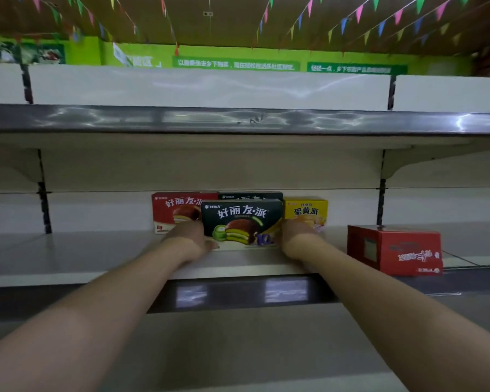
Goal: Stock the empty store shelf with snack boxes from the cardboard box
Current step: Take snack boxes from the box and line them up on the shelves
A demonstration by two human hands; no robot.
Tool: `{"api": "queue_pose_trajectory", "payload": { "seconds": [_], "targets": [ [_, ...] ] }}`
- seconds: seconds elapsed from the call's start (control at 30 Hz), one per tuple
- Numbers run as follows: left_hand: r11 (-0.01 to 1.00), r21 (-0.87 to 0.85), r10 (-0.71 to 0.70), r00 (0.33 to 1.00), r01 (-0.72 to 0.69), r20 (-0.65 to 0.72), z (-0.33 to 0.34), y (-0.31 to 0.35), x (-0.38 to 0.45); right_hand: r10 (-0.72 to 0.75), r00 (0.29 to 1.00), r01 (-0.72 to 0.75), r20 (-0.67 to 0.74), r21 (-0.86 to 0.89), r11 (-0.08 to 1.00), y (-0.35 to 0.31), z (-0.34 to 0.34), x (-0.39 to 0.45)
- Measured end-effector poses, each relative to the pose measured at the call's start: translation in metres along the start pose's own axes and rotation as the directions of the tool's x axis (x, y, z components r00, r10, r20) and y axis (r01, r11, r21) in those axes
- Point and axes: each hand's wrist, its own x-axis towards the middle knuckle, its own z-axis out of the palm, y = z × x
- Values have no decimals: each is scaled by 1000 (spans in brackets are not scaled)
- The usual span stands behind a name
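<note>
Dark green chocolate-pie box [241, 223], printed with white Chinese lettering and a cut pie with green filling, stands upright on the white shelf [96, 250]. The left hand [190, 239] grips its left end and the right hand [296, 236] its right end. Directly behind it stands a second dark box [251, 196]; behind-left a red pie box [176, 210]; behind-right a yellow egg-yolk pie box [306, 210]. Well right of it lies a red carton [395, 250]. Overhead: grey-edged upper shelf [238, 120], green wall banner [235, 63], coloured pennant strings [359, 12].

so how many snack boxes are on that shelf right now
5: red box at left, green box held in front, another dark box behind, yellow box, red carton far right. More may hide behind.
</note>
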Motion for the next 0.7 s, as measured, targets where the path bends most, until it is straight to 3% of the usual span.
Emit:
{"api": "queue_pose_trajectory", "payload": {
  "seconds": [0.4, 0.6, 0.7],
  "targets": [
    [991, 88, 99, 992, -105, 75, 11, 19, 54, -67, 997, 65, -29, -48, 997, 18, 4, 45],
    [990, -69, 123, 992, -120, 33, 30, 9, 79, -64, 997, 70, 43, -136, 988, 24, 12, 76],
    [982, -133, 132, 991, -131, 2, 35, 3, 84, -39, 999, 40, 15, -84, 996, 30, 15, 80]
  ]
}}
